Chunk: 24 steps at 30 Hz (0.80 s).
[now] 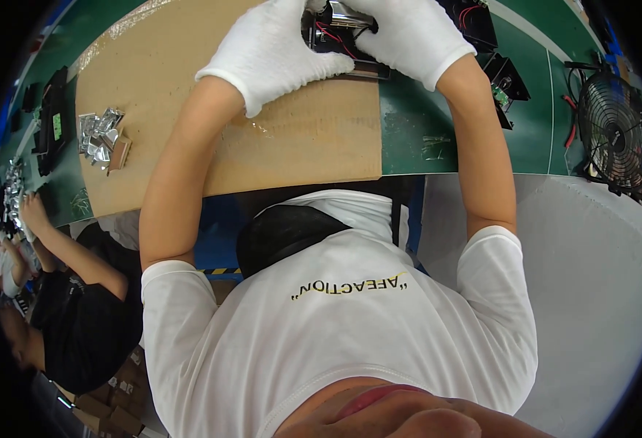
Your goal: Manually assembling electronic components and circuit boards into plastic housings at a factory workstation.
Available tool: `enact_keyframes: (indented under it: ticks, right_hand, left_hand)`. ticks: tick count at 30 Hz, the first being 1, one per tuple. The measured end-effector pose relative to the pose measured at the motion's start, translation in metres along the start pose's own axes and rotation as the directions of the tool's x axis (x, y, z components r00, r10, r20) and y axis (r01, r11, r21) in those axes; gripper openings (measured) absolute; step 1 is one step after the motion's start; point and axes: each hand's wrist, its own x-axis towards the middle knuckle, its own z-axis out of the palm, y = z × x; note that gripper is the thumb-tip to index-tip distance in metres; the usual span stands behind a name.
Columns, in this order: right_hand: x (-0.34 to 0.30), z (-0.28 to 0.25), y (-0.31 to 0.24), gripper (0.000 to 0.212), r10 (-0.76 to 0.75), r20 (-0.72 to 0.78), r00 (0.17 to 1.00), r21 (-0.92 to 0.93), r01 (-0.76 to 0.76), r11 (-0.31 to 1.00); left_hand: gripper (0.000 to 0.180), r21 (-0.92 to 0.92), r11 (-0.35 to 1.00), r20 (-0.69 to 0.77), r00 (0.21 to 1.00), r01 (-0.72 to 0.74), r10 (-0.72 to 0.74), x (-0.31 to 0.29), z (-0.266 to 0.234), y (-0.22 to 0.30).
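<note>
At the top edge of the head view, my white-gloved hands close in on a black housing (324, 38) with red wires inside. A shiny silver part (347, 16) sits at its far side. My left hand (273, 55) curls round the housing's left side, its thumb along the near edge. My right hand (412, 40) has its thumb bent in by the silver part and its fingers over that part's right end. The picture's edge cuts off some fingertips. A dark flat strip (368, 71) lies just nearer than the housing.
A cardboard sheet (299, 139) covers much of the green table (416, 131). Silver foil pieces (102, 139) lie left; a long black casing (51, 120) lies beyond. Open black housings (507, 84), red-handled pliers (570, 120) and a fan (616, 131) stand right. A co-worker (80, 306) sits left.
</note>
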Motion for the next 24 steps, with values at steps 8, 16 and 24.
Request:
enact_keyframes:
  ticks: [8, 16, 24]
  right_hand:
    - [0.001, 0.001, 0.008, 0.016, 0.067, 0.061, 0.996, 0.098, -0.073, 0.992]
    - [0.004, -0.035, -0.022, 0.013, -0.191, -0.002, 0.982, -0.261, 0.184, 0.948]
    - [0.003, -0.035, -0.024, 0.014, -0.174, 0.029, 0.984, -0.251, 0.176, 0.952]
  left_hand:
    - [0.065, 0.038, 0.999, 0.035, 0.999, -0.019, 0.018, 0.005, 0.0, -0.001]
    - [0.066, 0.041, 0.999, 0.032, 0.999, 0.012, -0.014, 0.002, -0.001, -0.003]
    - [0.065, 0.056, 0.997, 0.03, 0.998, 0.055, -0.056, -0.001, -0.003, 0.002]
